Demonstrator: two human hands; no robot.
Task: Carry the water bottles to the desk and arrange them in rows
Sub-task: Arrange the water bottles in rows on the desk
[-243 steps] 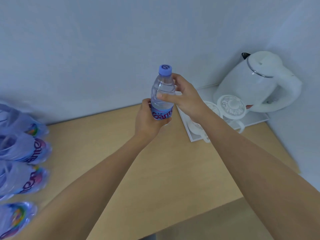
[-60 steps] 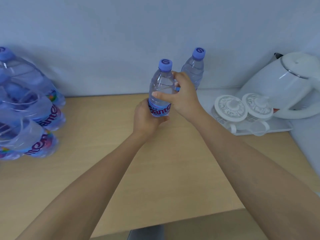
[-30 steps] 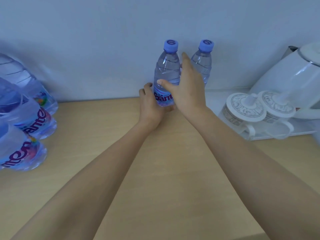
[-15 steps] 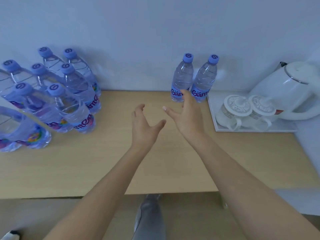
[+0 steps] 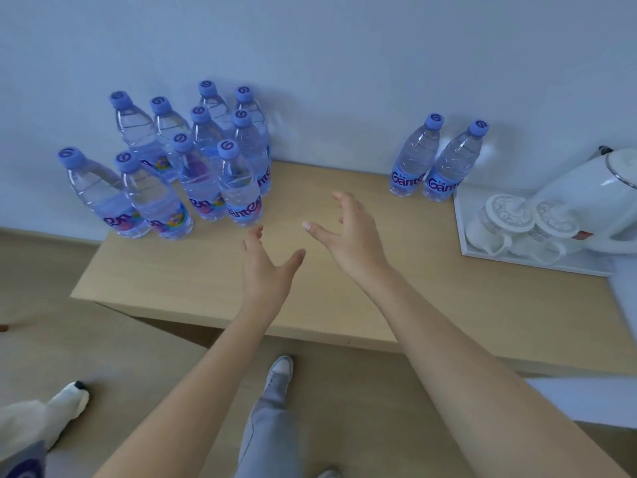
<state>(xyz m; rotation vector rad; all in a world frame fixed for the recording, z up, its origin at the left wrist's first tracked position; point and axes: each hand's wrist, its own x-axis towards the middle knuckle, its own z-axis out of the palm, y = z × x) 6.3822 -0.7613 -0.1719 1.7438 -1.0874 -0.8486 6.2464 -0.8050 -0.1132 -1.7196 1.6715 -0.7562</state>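
Both the left hand [image 5: 265, 270] and right hand [image 5: 348, 232] hover empty with fingers spread over the desk [image 5: 448, 305], between the two-bottle row [image 5: 436, 163] and the bottle cluster [image 5: 193, 167], which probably supplies the next pick.

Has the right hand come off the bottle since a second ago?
Yes. The right hand now hangs open over the desk, nearer the person than the two bottles by the tray.

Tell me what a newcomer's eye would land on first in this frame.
Probably the cluster of blue-capped water bottles standing at the desk's far left, with two more bottles set side by side against the wall near the white kettle. In the middle, the left hand and right hand hover open over the desk, holding nothing.
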